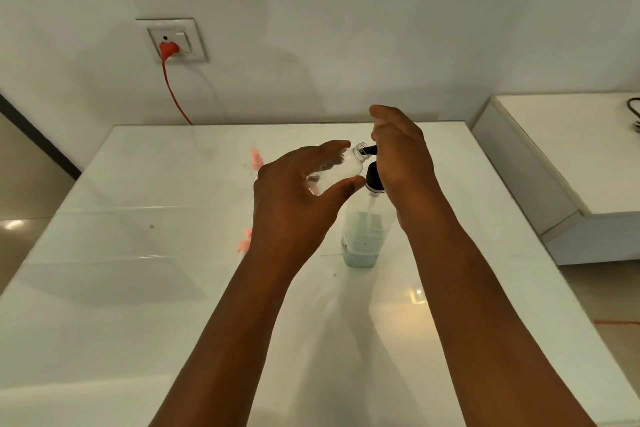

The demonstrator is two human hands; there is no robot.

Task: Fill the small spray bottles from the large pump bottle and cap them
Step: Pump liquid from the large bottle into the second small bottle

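Observation:
My left hand (298,191) grips a small clear spray bottle (341,168), uncapped and tilted, with its open neck at the black nozzle of the pump. The large pump bottle (363,236) stands on the white table (138,270), holding pale green liquid in its lower half. My right hand (401,152) lies over the black pump head (374,178), fingers bent down on it. Pink spray caps lie on the table, one at the far middle (256,159) and one near my left wrist (244,243).
A wall socket (173,42) holds a red plug whose cord drops behind the table. A second white surface (571,149) stands to the right with a black cable on it. The floor shows at both sides.

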